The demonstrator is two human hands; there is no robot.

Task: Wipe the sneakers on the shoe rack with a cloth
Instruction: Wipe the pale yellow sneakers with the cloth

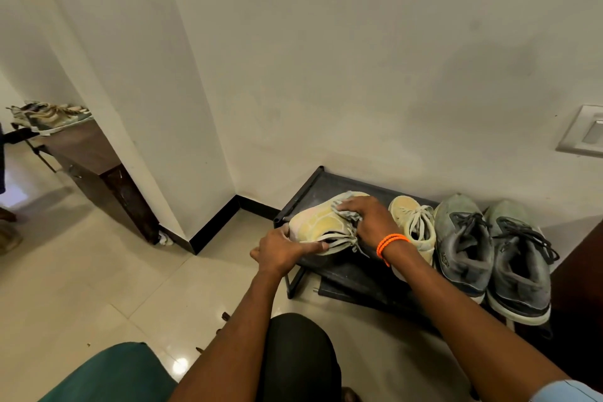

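Note:
A pale yellow sneaker point(321, 222) lies tipped on its side over the left end of the black shoe rack point(310, 188). My left hand point(280, 251) grips its heel end. My right hand point(368, 219), with an orange band at the wrist, presses a grey cloth point(346, 207) onto the sneaker's side, fingers curled over the cloth. The matching yellow sneaker point(412, 222) stands upright on the rack just to the right. Two grey sneakers point(489, 254) with dark laces stand at the rack's right end.
The rack sits against a white wall with a switch plate point(584, 130) at the right. A dark cabinet point(98, 170) with more shoes point(49, 117) on top stands past the corner at left. Glossy tiled floor point(98, 287) lies in front; my knees fill the bottom edge.

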